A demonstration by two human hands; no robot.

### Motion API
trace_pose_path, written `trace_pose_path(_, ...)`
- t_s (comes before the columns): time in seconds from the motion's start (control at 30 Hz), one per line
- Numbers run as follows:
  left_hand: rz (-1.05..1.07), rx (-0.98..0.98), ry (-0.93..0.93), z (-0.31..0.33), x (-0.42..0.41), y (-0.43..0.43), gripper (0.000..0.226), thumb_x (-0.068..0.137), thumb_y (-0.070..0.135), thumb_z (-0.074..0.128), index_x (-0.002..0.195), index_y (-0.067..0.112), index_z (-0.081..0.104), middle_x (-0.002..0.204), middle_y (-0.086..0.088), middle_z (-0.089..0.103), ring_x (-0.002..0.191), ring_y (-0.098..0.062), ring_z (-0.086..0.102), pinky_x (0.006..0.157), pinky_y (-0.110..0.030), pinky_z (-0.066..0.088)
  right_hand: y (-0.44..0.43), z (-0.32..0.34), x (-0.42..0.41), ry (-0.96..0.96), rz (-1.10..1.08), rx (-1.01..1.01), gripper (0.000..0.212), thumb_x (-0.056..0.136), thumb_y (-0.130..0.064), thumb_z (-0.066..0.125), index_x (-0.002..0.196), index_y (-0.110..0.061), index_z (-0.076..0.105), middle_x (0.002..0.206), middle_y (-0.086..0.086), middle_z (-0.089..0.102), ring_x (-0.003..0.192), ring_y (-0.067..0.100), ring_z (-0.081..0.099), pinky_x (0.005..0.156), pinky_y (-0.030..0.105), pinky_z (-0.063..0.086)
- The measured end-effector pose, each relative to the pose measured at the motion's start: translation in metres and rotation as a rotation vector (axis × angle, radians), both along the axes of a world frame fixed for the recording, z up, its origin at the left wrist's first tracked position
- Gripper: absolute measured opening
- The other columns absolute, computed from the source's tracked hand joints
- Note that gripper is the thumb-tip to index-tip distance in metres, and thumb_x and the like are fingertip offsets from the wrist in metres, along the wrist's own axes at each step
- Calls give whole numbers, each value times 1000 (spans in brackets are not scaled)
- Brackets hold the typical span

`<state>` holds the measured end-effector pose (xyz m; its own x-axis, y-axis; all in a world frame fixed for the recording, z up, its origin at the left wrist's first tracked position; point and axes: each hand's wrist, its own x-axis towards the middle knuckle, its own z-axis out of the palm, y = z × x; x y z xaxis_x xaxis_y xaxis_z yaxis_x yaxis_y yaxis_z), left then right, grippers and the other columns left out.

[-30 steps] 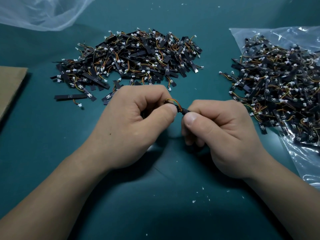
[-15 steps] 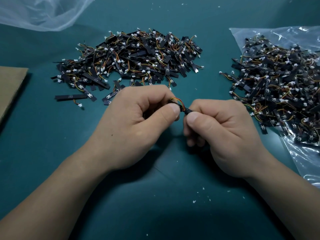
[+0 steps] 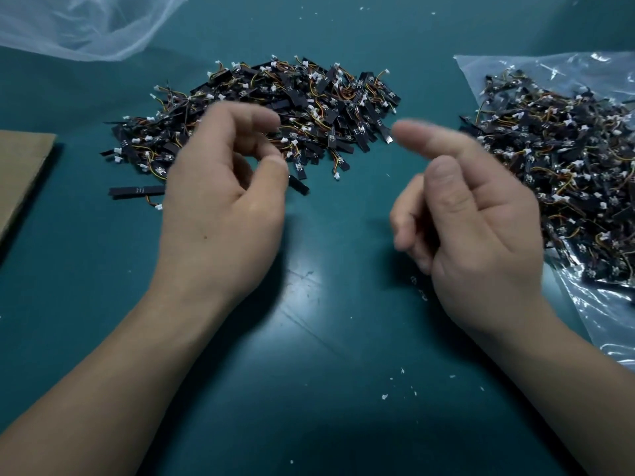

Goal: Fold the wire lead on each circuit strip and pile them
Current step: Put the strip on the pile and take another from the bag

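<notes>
Left hand: grip slack, empty, blurred.
Right hand: grip slack, empty.
Black circuit strips with orange wire leads: I see them piled on the teal worktop, behind my left fingers.

Big messy heap of short black circuit strips with orange-yellow wire leads and white plugs sits on the teal tabletop at top centre, a second heap (just as tangled) lies on a clear plastic sheet at right, and one lone strip lies flat by the first heap's near-left edge.
</notes>
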<state>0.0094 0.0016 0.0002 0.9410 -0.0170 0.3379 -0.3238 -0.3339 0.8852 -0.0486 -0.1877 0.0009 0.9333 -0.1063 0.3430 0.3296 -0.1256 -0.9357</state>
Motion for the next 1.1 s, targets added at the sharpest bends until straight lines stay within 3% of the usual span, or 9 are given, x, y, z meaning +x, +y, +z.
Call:
trace_pose_path(0.1, -5, 106, 40, 0, -2, -3, 27, 89, 9, 58, 107, 27, 67, 97, 14, 68, 84, -5, 63, 72, -12, 46, 0, -2, 0, 44, 26, -167, 27, 110, -22, 43, 112, -19, 70, 59, 2, 59, 46, 5, 46, 52, 11, 35)
trace_pose_path(0.3, 90, 148, -56, 7, -6, -2, 28, 86, 8, 56, 102, 28, 69, 90, 23, 62, 84, -3, 58, 78, -17, 43, 3, -1, -4, 86, 75, -347, 24, 105, -22, 52, 97, -18, 74, 57, -1, 60, 48, 5, 53, 54, 10, 36)
trace_pose_path(0.4, 118, 401, 32, 6, -6, -2, 36, 85, 17, 57, 113, 37, 66, 100, 28, 61, 103, -8, 57, 96, -28, 27, 5, 0, -4, 101, 88, -362, 22, 104, -19, 54, 94, -16, 74, 56, 0, 60, 47, 4, 52, 54, 8, 35)
trace_pose_path(0.47, 95, 574, 51, 2, -6, -3, 40, 87, 16, 59, 119, 39, 63, 110, 26, 62, 119, -10, 52, 90, -28, 15, 5, 1, -4, 103, 93, -396, 22, 103, -20, 55, 93, -18, 74, 56, -1, 61, 47, 5, 52, 53, 8, 34)
trace_pose_path(0.53, 86, 626, 37, 1, -7, -3, 42, 88, 16, 60, 123, 39, 61, 113, 25, 64, 121, -11, 49, 88, -29, 14, 5, 1, -4, 103, 94, -429, 22, 103, -23, 55, 93, -20, 75, 56, 0, 61, 47, 8, 50, 52, 12, 34)
trace_pose_path(0.7, 109, 603, 7, 1, -7, -2, 32, 89, 21, 65, 114, 41, 60, 94, 25, 66, 110, -11, 53, 80, -31, 12, 5, 1, -4, 96, 91, -463, 22, 102, -24, 56, 92, -21, 75, 58, -2, 61, 49, 16, 50, 50, 23, 38)
trace_pose_path(0.9, 93, 521, -70, 2, -9, -3, 19, 94, 25, 67, 108, 37, 63, 93, 24, 65, 100, -10, 59, 85, -33, 17, 4, 0, -3, 92, 68, -438, 17, 102, -27, 56, 105, -22, 72, 61, -7, 62, 52, 13, 53, 55, 19, 39)
trace_pose_path(1.0, -18, 307, -191, 3, -9, -4, 17, 94, 16, 66, 105, 29, 65, 95, 20, 66, 94, -3, 62, 97, -32, 39, 4, -1, -2, 123, 45, -334, 25, 99, -36, 53, 120, -27, 62, 60, 5, 61, 49, 17, 51, 54, 24, 42)
trace_pose_path(1.1, -212, 202, -206, 4, -12, -7, 13, 94, 9, 69, 102, 19, 68, 95, 16, 67, 88, -3, 63, 82, -18, 48, 4, -1, -1, 137, 37, -335, 22, 99, -37, 55, 117, -28, 62, 59, 10, 59, 50, 22, 50, 53, 31, 42)
